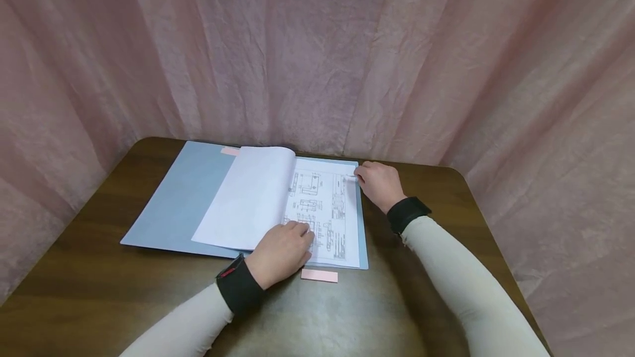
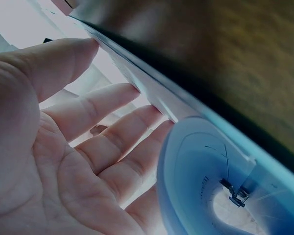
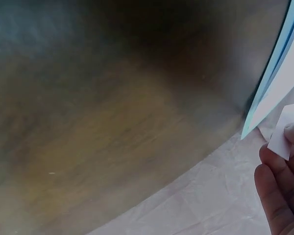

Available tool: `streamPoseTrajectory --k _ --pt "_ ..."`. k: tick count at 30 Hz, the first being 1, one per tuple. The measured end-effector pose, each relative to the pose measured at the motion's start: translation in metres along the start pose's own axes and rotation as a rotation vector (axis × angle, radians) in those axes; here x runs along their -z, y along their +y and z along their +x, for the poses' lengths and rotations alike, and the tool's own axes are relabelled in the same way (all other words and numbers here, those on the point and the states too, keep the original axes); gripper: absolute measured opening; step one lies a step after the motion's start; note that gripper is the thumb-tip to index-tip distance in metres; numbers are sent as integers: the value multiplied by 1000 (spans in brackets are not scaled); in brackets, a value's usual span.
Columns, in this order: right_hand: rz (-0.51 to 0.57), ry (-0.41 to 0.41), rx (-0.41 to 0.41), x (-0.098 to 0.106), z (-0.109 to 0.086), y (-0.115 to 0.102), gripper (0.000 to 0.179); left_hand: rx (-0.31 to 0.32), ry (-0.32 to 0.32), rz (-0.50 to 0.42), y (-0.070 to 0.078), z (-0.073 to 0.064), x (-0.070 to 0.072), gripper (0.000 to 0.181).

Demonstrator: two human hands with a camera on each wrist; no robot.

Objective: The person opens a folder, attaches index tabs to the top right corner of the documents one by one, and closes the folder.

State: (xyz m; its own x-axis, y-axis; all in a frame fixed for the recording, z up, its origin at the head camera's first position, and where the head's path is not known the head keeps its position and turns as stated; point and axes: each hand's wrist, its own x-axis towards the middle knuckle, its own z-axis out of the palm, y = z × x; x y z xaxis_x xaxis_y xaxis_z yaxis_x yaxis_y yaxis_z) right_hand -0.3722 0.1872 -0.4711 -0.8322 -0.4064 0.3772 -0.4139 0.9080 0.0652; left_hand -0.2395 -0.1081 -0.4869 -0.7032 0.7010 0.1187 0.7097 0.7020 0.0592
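A light blue folder lies spread on the table, with a blank white sheet turned over to its left side. On the right side is a page of printed technical drawings. My left hand rests on the lower part of that page, fingertips touching the paper beside the curved, turned-over sheets. At the page's upper right corner, my right hand pinches a small pale paper tab between thumb and fingers.
A pink sticky-note strip lies on the brown wooden table just below the folder. Another pink strip sits near the folder's top edge. Behind the table hangs a pink curtain.
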Motion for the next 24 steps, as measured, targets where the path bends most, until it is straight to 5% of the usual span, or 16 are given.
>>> streamPoseTrajectory --k 14,24 --pt "-81 -22 6 -12 18 6 9 -11 8 15 4 -2 4 41" --pt "-142 -115 -18 -16 21 10 13 -17 13 33 5 -3 4 41"
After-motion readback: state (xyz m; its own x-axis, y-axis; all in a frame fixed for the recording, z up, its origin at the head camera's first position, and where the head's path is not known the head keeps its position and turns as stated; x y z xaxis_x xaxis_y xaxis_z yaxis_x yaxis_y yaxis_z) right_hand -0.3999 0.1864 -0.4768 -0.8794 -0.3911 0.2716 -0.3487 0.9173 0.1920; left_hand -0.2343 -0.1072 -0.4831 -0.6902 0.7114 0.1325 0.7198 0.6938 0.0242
